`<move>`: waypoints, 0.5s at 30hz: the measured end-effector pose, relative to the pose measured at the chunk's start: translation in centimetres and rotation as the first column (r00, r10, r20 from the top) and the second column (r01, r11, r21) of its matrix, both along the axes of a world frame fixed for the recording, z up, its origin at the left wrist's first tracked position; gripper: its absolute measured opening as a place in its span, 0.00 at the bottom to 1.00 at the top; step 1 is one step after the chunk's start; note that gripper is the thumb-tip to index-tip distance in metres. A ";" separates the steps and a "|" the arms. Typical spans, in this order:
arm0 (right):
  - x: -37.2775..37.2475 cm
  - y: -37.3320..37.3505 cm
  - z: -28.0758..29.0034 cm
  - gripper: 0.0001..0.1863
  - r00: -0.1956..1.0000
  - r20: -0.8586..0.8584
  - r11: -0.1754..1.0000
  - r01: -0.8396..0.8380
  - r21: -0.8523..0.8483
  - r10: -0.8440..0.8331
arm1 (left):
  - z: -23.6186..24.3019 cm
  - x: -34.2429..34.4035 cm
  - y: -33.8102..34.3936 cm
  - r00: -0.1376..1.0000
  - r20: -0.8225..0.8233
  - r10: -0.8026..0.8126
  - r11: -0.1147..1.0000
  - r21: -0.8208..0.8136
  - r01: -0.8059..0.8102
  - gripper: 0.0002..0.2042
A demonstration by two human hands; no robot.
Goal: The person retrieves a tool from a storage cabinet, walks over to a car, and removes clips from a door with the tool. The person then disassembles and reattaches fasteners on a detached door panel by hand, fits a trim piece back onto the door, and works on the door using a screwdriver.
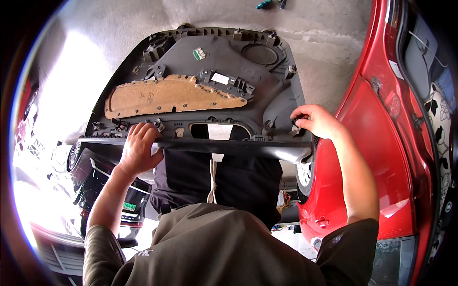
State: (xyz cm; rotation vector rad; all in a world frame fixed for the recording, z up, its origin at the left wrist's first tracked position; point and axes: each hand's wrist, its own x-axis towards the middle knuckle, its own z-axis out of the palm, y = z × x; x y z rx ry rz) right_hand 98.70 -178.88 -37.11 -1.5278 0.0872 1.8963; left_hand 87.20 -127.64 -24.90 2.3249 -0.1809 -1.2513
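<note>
A dark grey car door trim panel (224,52) lies in front of me with its back side facing up. My left hand (140,148) is closed over its near edge, left of the middle, fingers on top and thumb below. At the panel's near right corner, my right hand (318,121) pinches a small dark clip (296,125) between thumb and fingers; whether the clip is seated cannot be made out. A tan pad (171,97) is fixed across the panel's middle. Next to it sits a black bracket (229,85) with a white label. A round speaker opening (260,54) shows at the far right.
To my right stands a red car (372,157) with its door open, close to my right forearm. A black car (107,190) is at the left. On the concrete floor (329,52) beyond the panel lies a teal-handled tool (263,4). Strong glare covers the left side.
</note>
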 end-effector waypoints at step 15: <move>-1.2 -1.5 -0.2 0.14 0.991 -0.035 0.991 0.131 -0.024 -0.132 | -4.8 9.9 -12.0 0.934 -0.261 0.244 0.868 -0.371 -0.330 0.11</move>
